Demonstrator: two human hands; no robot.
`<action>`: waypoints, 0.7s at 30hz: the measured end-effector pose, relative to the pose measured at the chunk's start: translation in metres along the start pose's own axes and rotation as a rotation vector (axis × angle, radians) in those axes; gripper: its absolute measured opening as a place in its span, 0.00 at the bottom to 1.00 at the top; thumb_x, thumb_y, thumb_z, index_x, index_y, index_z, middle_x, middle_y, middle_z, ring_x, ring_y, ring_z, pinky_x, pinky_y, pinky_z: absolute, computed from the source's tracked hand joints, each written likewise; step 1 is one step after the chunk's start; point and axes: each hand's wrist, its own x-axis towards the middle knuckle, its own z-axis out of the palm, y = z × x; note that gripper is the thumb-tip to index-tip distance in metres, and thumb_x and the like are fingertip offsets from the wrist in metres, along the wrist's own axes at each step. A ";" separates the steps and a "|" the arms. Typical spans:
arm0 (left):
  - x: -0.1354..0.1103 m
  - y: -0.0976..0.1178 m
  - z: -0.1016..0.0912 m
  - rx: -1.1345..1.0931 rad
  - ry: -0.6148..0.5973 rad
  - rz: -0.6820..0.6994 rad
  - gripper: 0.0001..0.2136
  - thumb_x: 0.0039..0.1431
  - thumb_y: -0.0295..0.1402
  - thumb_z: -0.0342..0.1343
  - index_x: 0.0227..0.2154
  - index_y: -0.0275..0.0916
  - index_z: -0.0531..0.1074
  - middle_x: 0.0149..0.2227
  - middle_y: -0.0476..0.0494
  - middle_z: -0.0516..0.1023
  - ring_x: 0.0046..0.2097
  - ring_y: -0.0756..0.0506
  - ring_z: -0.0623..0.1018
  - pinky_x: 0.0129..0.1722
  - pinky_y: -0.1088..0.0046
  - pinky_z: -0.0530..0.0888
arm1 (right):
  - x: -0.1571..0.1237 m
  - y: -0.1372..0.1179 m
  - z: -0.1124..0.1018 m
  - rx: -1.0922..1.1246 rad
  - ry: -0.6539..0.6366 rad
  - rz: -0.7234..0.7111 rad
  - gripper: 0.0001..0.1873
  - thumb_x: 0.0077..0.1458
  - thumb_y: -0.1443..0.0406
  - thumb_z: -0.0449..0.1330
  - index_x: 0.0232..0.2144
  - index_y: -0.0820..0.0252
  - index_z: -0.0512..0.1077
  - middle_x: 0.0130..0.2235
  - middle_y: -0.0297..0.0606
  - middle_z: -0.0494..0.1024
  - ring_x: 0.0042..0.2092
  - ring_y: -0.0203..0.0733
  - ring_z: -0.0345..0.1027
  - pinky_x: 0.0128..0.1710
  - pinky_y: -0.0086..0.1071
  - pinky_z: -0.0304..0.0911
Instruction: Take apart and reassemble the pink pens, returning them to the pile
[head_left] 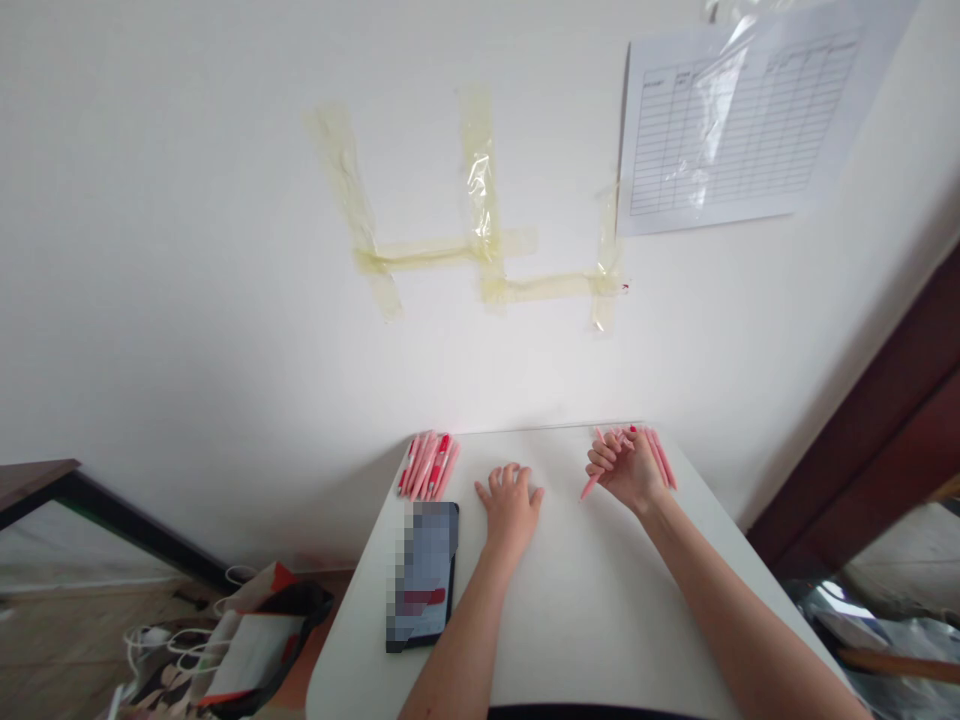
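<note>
Against the white wall (225,250), a white table (585,610) with pink pens (427,465), phone (422,575).

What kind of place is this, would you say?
Probably a plain indoor room used as a makeshift work spot: a small white table against a white wall, a gridded sheet taped up, and pink pens in batches, one pen in the right hand.

Single head-worn view from above the table's (600,600) near edge; faces forward and down toward the wall (187,250) behind its far edge; close, wide.
</note>
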 end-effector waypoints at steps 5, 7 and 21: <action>0.000 0.000 -0.001 0.009 0.002 0.001 0.17 0.64 0.38 0.53 0.55 0.48 0.71 0.61 0.39 0.70 0.65 0.33 0.63 0.64 0.31 0.53 | 0.001 0.002 0.000 -0.082 0.004 -0.035 0.23 0.57 0.48 0.53 0.20 0.53 0.51 0.22 0.27 0.49 0.24 0.37 0.43 0.25 0.34 0.51; 0.000 0.001 -0.001 0.022 0.001 0.002 0.17 0.64 0.39 0.53 0.55 0.48 0.71 0.61 0.39 0.70 0.64 0.34 0.63 0.64 0.32 0.54 | 0.002 0.002 -0.001 -0.096 -0.002 -0.042 0.23 0.58 0.49 0.53 0.20 0.53 0.51 0.22 0.27 0.49 0.24 0.37 0.43 0.25 0.35 0.52; 0.000 0.000 0.000 0.025 -0.005 -0.003 0.18 0.63 0.39 0.53 0.55 0.48 0.71 0.61 0.39 0.70 0.64 0.34 0.63 0.64 0.33 0.54 | 0.000 0.002 0.005 -0.127 0.035 0.003 0.21 0.58 0.44 0.53 0.30 0.52 0.70 0.24 0.31 0.62 0.26 0.40 0.57 0.33 0.41 0.65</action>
